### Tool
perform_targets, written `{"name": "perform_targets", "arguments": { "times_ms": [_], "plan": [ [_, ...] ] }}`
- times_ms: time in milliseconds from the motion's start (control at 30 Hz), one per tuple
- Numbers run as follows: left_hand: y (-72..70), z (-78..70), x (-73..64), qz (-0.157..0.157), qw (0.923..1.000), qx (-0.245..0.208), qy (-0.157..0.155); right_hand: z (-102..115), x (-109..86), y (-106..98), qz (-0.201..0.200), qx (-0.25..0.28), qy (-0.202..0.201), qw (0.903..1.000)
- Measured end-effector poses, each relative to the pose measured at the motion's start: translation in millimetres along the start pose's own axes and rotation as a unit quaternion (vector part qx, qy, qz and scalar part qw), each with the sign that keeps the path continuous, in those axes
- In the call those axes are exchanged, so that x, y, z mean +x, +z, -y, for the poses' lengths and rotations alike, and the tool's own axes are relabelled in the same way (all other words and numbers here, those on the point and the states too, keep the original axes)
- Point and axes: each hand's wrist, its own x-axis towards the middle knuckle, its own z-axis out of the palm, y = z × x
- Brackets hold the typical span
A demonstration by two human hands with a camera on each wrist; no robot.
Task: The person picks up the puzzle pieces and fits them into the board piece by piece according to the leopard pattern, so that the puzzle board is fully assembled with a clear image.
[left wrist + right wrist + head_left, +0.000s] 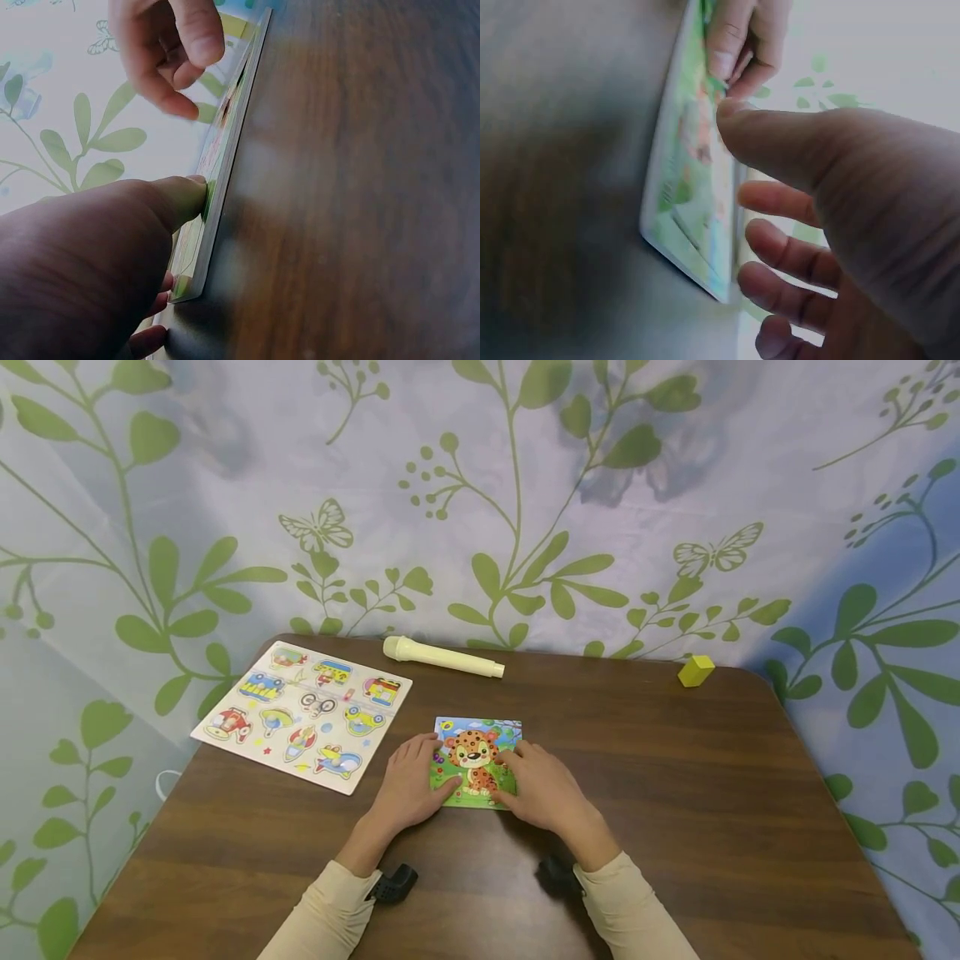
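A small square picture puzzle board (pixel 480 752) with a spotted leopard cub on green grass lies on the brown table in front of me. My left hand (pixel 409 782) grips its left side, the thumb on the picture and the fingers round the edge, as the left wrist view shows. Over the right side is my right hand (pixel 546 787), fingers loosely bent and spread. In the right wrist view, the right thumb (pixel 772 142) hovers over the board's face (pixel 679 176), with the other fingertips apart beyond its edge.
A white peg puzzle board (pixel 300 718) with vehicle pieces lies at the left of the table (pixel 675 827). At the back edge is a cream toy microphone (pixel 442 657). A yellow block (pixel 696 671) stands at the back right, before a leaf-patterned curtain (pixel 420 410).
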Motion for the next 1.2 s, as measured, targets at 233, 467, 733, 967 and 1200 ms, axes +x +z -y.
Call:
{"name": "perform_targets", "arguments": {
  "times_ms": [233,467,733,967,1200],
  "plan": [
    [2.3,0.0,-0.8,0.001,1.0,-0.004,0.0,0,0.5,2,0.004,0.003,-0.001,1.0],
    [0.6,-0.9,-0.3,0.004,1.0,0.007,0.0,-3,-0.7,4,-0.004,0.03,0.02,0.9993],
    [-2.1,0.5,-1.3,-0.002,1.0,0.01,0.001,1,0.5,11,-0.022,0.059,0.018,0.9978],
    [-0.1,-0.9,-2.8,0.002,1.0,0.0,-0.002,-8,-4.2,9,-0.046,0.044,0.007,0.9979],
    [-1.6,-2.5,-1.9,0.004,0.9999,0.01,0.005,-16,-6.4,7,-0.031,0.058,-0.005,0.9978]
  ]
}}
